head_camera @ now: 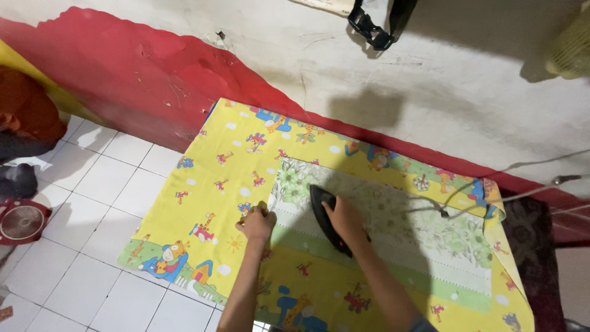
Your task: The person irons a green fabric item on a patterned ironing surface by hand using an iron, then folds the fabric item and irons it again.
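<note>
The right hand [345, 220] is gripping the black iron [327, 216], pressing the green floral cloth [393, 227]; the left hand [257, 225], fingers curled, is pinning the cloth's corner beside the iron.

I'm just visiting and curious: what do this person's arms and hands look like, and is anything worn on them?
Both forearms are bare and slim. The left hand and right hand show no gloves, rings, watch or bracelets. A small patch of grey-blue cloth, maybe a sleeve, shows by the right arm at the bottom edge.

White tiled floor [98, 184], wall [430, 80] white above, red band [141, 80] below, red fan [21, 221] left
</note>
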